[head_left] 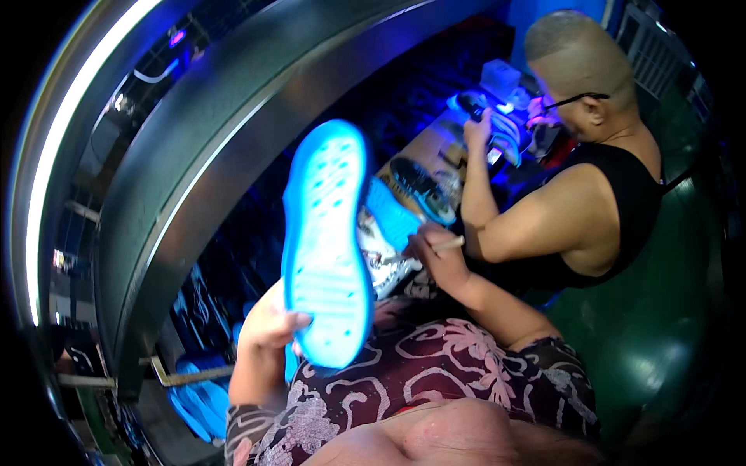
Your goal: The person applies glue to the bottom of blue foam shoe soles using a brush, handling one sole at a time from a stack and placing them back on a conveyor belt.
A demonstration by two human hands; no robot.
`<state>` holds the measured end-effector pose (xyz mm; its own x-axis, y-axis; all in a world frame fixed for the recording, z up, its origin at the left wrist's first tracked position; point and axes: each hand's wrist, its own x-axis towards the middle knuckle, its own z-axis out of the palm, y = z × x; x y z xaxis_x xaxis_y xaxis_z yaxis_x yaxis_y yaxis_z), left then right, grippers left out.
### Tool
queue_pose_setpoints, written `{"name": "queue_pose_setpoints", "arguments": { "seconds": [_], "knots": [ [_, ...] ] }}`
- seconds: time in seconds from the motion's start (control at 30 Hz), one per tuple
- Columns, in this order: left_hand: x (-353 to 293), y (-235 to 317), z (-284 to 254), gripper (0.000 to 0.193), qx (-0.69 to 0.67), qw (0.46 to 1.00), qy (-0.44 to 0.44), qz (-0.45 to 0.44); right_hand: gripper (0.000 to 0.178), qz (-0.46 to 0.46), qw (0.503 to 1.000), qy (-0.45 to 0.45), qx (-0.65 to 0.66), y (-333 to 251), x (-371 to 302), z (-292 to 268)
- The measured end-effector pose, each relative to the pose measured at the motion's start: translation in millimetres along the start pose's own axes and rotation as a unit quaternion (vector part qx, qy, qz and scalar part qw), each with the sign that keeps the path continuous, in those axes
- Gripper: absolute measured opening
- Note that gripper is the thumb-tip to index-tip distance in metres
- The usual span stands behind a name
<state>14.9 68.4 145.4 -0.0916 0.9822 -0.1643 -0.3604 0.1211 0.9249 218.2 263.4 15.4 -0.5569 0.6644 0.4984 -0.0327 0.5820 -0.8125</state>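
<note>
My left hand (273, 320) grips the heel end of a bright blue shoe sole (330, 233), thumb on its face. The sole is held up on end, its face patterned with small holes and ridges. To its right, my right hand (441, 255) is closed around a slim, pale, stick-like handle (448, 245); its working end is unclear. A second blue sole (392, 215) lies just beyond my right hand. Next to that sole is a dark shoe upper (422, 189). Crumpled whitish, shiny material (387, 268) shows between my hands.
A co-worker (575, 194) in a black sleeveless top sits close on the right, handling a shoe part (505, 132) under blue light. A curved metal machine housing (183, 163) spans the left. More blue soles (203, 400) lie low at left. The floor (622, 342) is green.
</note>
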Motion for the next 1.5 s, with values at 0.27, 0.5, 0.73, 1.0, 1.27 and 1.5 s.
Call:
{"name": "queue_pose_setpoints", "arguments": {
  "seconds": [0.27, 0.5, 0.73, 1.0, 1.27, 1.5],
  "knots": [
    [316.2, 199.3, 41.8, 0.029, -0.298, 0.948, 0.041, 0.103, 0.03, 0.009, 0.999, 0.038, 0.002, -5.5, -28.3, 17.3],
    [241.2, 114.0, 76.0, 0.08, -0.06, 0.953, -0.018, 0.296, 0.03, 0.09, 0.99, 0.084, 0.069, 9.8, -27.9, 2.6],
    [6.8, -50.9, -130.2, 0.043, 0.169, 0.936, 0.303, 0.062, 0.034, 0.181, 0.966, 0.013, 0.184, 15.8, -22.1, 38.0],
    [-193.6, -222.3, -204.4, 0.061, 0.527, 0.653, 0.468, -0.278, 0.035, 0.254, 0.932, -0.08, 0.245, 33.9, -12.3, 70.0],
    [-183.8, -240.3, -187.1, 0.041, 0.56, 0.571, 0.506, -0.324, 0.038, 0.27, 0.93, -0.062, 0.24, 33.7, -12.0, 83.1],
    [-185.6, -233.2, -161.8, 0.022, -0.161, 0.806, 0.566, -0.064, 0.038, 0.306, 0.915, -0.067, 0.255, 38.7, -13.6, 91.4]
  ]
}}
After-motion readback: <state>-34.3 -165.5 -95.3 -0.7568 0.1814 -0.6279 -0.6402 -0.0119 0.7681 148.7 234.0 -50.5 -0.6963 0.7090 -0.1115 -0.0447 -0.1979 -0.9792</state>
